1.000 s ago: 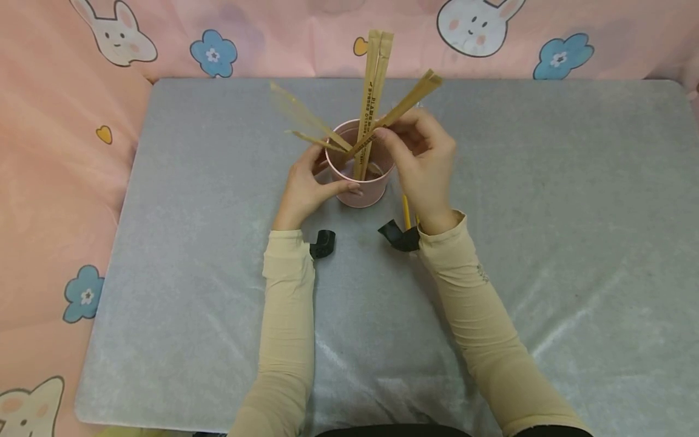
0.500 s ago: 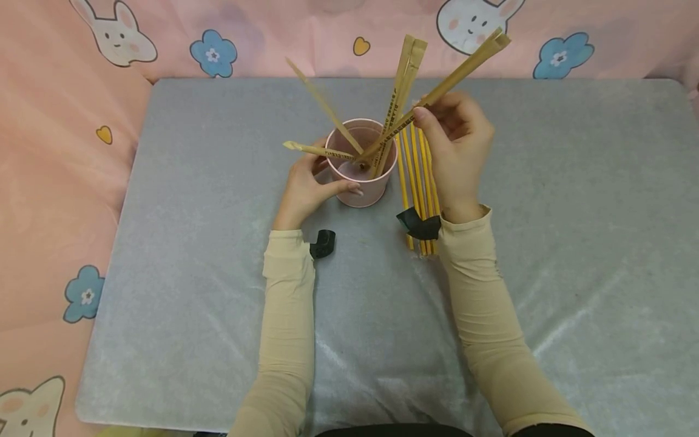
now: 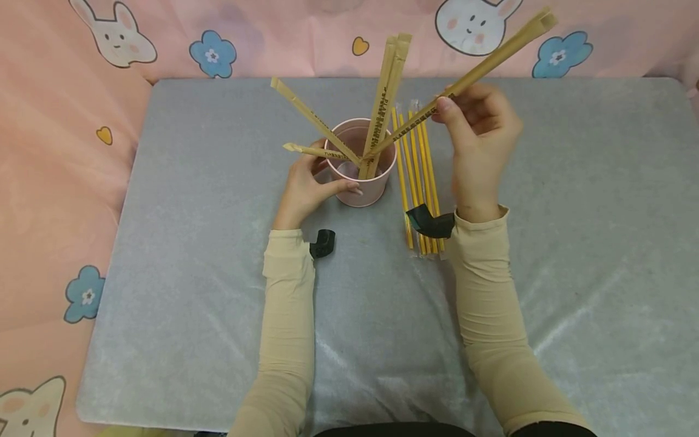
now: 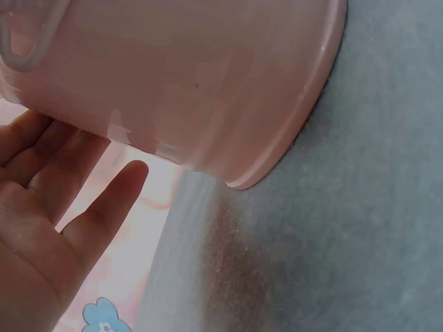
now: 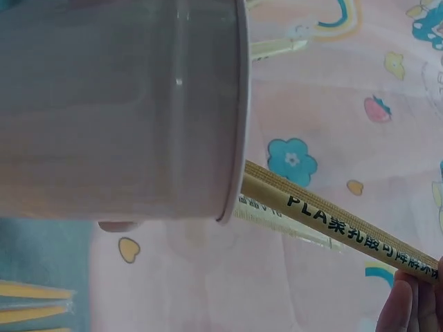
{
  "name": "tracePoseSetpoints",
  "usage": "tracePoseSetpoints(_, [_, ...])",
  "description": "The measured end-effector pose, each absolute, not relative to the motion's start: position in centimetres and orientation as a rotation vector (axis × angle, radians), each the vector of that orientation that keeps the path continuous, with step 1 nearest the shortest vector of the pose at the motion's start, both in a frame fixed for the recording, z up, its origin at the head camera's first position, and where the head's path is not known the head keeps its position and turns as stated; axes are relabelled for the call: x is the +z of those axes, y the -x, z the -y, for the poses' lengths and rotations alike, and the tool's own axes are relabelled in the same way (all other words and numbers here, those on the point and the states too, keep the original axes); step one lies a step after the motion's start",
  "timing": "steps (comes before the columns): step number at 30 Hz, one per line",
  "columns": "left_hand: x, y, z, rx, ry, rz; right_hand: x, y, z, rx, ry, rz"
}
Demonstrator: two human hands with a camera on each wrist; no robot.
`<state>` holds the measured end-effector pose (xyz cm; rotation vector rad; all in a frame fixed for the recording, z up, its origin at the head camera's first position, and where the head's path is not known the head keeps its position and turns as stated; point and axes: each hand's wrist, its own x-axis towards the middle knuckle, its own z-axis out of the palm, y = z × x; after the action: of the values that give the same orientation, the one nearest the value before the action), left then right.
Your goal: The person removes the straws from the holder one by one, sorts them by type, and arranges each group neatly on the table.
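Grey worktop [image 3: 546,243], pink bunny cloth round it. Pink cup [image 3: 366,188] near far edge, centre, w/ wrapped straws in it. Left hand [image 3: 306,188] fingers curled on cup. Right hand [image 3: 480,139] pinches paper-wrapped straw [image 3: 491,54], tip at rim: prob. mid-pull; next, lift clear toward yellow straws [image 3: 417,176].

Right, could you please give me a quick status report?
Left hand grips pink cup. Right hand pinches paper-wrapped straw, lower end in cup. Yellow straws on mat beside cup.
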<state>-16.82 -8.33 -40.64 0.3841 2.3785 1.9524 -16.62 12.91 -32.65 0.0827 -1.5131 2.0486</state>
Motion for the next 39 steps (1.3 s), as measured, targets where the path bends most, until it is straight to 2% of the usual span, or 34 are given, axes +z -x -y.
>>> tracePoseSetpoints(12, [-40.7, 16.8, 8.4, 1.940, -0.387, -2.390, -32.2, 16.6, -14.7, 1.944, -0.121, 1.460])
tracePoseSetpoints(39, [-40.6, 16.9, 8.4, 1.926, -0.362, -2.381, -30.8, 16.2, -16.9, 1.936, 0.026, 1.294])
